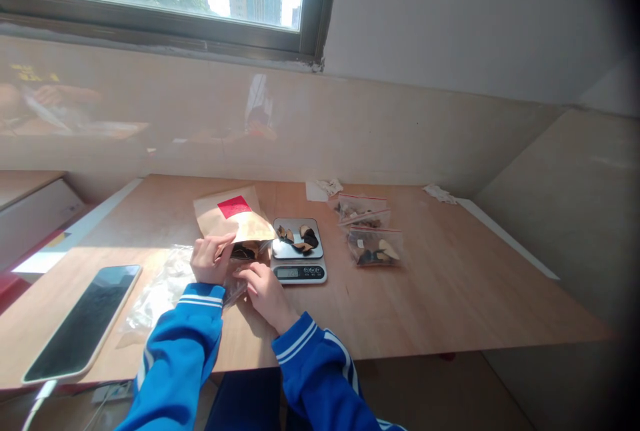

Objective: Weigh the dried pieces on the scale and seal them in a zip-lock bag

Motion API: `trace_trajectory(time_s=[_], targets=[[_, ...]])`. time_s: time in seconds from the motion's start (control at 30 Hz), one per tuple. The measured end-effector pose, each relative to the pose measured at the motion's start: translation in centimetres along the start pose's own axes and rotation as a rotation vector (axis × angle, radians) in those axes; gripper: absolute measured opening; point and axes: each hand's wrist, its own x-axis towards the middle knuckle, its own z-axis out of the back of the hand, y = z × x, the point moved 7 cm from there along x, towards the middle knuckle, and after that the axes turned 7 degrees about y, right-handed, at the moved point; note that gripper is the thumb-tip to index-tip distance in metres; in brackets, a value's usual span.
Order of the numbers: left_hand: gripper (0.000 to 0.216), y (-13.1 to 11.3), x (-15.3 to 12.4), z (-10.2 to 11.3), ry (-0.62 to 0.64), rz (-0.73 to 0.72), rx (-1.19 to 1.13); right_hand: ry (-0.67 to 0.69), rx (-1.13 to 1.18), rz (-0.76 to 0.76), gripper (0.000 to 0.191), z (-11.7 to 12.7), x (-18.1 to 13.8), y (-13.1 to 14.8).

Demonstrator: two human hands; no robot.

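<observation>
A brown paper bag (210, 209) with a red label lies with its mouth toward me, and dark dried slices (245, 250) show inside a clear plastic bag (234, 289) at that opening. My left hand (209, 260) is closed at the left edge of the mouth, fingers curled on the paper; their tips are partly hidden. Just right of it, my right hand (267, 292) pinches the clear plastic below the slices. Beside the bag stands a kitchen scale (299, 275), its display lit but too blurred to read. Several dark-edged dried pieces (304, 247) rest on its steel plate.
Zip bags of dried pieces (376, 248) lie right of the scale. A crumpled clear plastic bag (160, 297) is under and left of my left arm. A phone (83, 324) with a charging cable lies at left. Crumpled tissue (330, 187) sits near the wall.
</observation>
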Motion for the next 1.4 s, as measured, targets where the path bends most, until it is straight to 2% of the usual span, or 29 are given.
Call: trace_trajectory(time_s=[0.07, 0.17, 0.27, 0.47, 0.63, 0.7, 0.8, 0.87, 0.97, 1.27, 1.4], targets=[[0.012, -0.1, 0.1, 0.0, 0.001, -0.002, 0.0, -0.128, 0.076, 0.01, 0.03, 1.7, -0.2, 0.1], [0.013, -0.6, 0.3, 0.1, 0.002, -0.009, -0.013, -0.378, 0.11, -0.072, 0.028, 4.7, -1.0, -0.8], [0.014, -1.0, 0.4, 0.2, 0.012, -0.015, -0.034, -0.497, 0.071, -0.184, 0.028, 6.3, -1.5, -2.5], [0.014, -1.0, 0.5, 0.3, -0.004, -0.013, -0.032, -0.439, -0.054, -0.26, 0.034, 5.7, -1.0, -4.7], [0.012, -1.1, 0.5, 0.2, 0.011, 0.008, -0.022, -0.428, -0.155, -0.241, 0.028, 5.2, -0.8, -2.7], [0.012, -1.2, 0.6, 0.0, 0.033, 0.011, -0.034, -0.336, -0.165, -0.146, 0.028, 4.1, -0.1, -1.1], [0.013, -1.3, 0.6, -0.1, 0.051, 0.008, -0.06, -0.147, -0.249, -0.021, 0.039, 1.3, 1.1, 0.7], [0.014, -1.2, 0.5, 0.0, 0.044, 0.021, -0.061, -0.073, -0.332, -0.042, 0.045, -0.4, 1.8, 0.4], [0.014, -1.0, 0.4, 0.0, 0.043, 0.046, -0.054, -0.02, -0.386, -0.088, 0.042, -1.7, 2.4, -0.6], [0.014, -0.7, 0.1, -0.2, 0.028, 0.008, -0.043, -0.042, -0.182, -0.16, 0.03, 0.4, 1.9, -1.1], [0.014, -0.8, 0.2, -0.1, 0.039, 0.013, -0.051, -0.04, -0.163, -0.12, 0.034, 0.4, 1.9, -0.9]])
